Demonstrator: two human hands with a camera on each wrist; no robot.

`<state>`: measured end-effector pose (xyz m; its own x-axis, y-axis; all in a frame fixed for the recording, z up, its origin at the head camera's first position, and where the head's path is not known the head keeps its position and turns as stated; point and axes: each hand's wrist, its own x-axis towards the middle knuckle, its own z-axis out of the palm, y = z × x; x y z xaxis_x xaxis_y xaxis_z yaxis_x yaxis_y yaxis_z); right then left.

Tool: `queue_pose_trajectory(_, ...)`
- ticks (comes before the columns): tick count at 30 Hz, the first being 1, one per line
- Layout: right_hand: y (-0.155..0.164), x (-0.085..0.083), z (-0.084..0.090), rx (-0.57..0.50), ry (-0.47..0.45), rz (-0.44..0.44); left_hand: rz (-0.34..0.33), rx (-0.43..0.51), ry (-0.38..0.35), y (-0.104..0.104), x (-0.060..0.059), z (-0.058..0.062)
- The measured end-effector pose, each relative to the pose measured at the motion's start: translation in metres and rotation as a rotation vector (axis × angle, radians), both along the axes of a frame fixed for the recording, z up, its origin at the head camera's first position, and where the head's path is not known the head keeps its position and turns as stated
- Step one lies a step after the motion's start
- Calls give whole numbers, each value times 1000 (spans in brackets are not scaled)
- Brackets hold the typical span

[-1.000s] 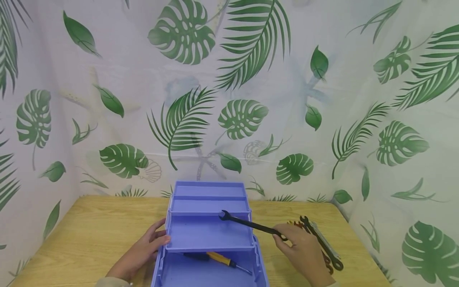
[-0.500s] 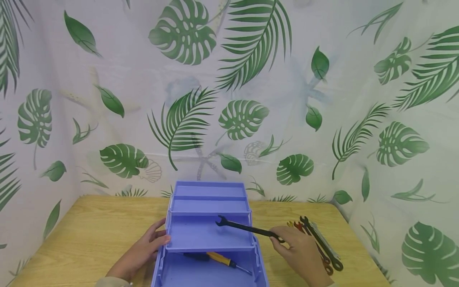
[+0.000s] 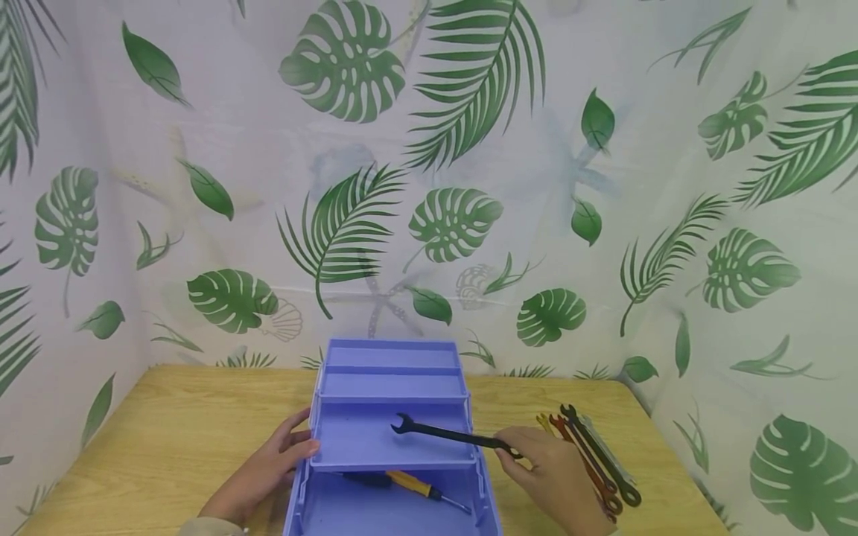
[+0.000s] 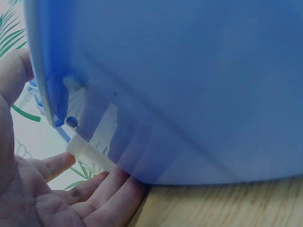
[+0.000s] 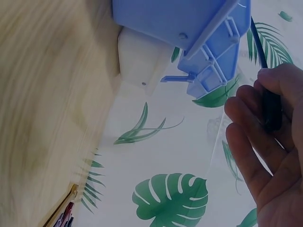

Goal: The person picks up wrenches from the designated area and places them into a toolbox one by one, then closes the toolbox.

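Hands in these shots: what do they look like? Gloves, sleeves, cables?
Left hand and right hand are both bare: no gloves, rings or markings visible. What shows of the left sleeve is pale beige. No cables in sight.

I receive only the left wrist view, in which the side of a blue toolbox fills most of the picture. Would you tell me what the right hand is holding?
Observer: In the head view, the right hand grips a black open-ended wrench near one end.

Operator: Thank you. From here I see the blue toolbox only from outside. Which tool is lying in its bottom compartment?

Observer: A yellow-handled screwdriver lies there.
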<state>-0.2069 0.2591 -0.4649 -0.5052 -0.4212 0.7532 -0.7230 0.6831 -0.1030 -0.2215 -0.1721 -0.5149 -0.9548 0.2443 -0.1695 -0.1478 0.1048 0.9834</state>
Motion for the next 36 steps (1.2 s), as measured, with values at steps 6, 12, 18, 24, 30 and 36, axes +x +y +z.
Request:
queue_pose_trajectory(6,-6,1,0,16,-9,8,-37,36,20,0,2,2)
queue_pose_trajectory(12,-12,3,2,25,4,18,-36,39,16,0,2,2)
queue_pose_trajectory(18,-20,3,2,39,7,49,-25,32,11,-1,2,1)
queue_pose_trajectory(24,-30,0,-3,49,-7,71,-5,12,7,-1,1,2)
queue_pose_trajectory(30,-44,-3,3,73,3,87,26,-7,-21,1,0,3)
queue_pose_trajectory(36,-55,-8,7,84,-8,109,36,-21,-39,2,0,4)
